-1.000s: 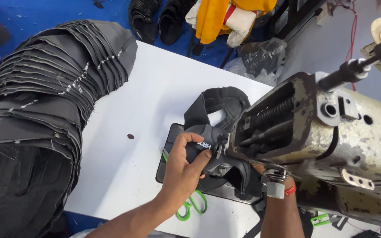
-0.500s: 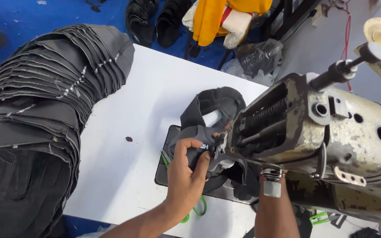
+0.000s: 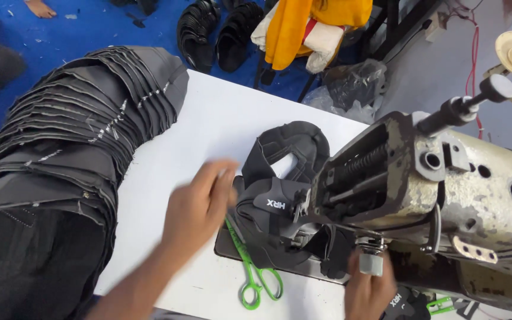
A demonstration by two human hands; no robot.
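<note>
hovering left hand [image 3: 200, 204] open beside shoe upper [image 3: 277, 207], right hand [image 3: 367, 290] grip unclear

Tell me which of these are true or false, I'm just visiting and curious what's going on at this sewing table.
1. Green-handled scissors lie on the white table. True.
2. The left hand grips the scissors. False: it is open beside the black shoe upper, fingers spread.
3. A tall stack of black fabric pieces sits at the table's left. True.
4. The sewing machine is shiny and new. False: its paint is worn and chipped.
5. The right hand is under the machine head. True.
</note>
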